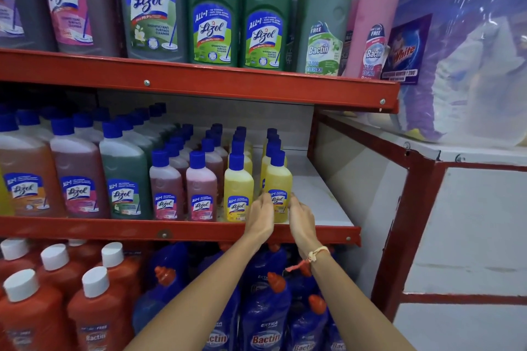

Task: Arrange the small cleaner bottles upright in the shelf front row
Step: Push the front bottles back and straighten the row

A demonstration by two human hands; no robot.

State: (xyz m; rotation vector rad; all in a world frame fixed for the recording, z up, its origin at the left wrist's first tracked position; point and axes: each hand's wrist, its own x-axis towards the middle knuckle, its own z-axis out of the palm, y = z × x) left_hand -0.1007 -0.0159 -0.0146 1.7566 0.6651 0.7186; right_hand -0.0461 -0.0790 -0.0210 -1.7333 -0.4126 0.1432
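Currently our left hand and right hand clasp a yellow bottle between them, upright at the shelf front edge (frame centre), just right of another yellow one.

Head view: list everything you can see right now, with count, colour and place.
Small yellow bottle: one, rightmost of middle shelf front row, upright, between both hands.
Second yellow bottle: one, just left of it.
Small pink bottles: two in front, further left.
Larger Lizol bottles: orange, pink, green, middle shelf left.
Green Lizol bottles: two, top shelf.
Red shelf rail: middle shelf front.
Left hand: on the bottle's left side.
Right hand: on its right side.
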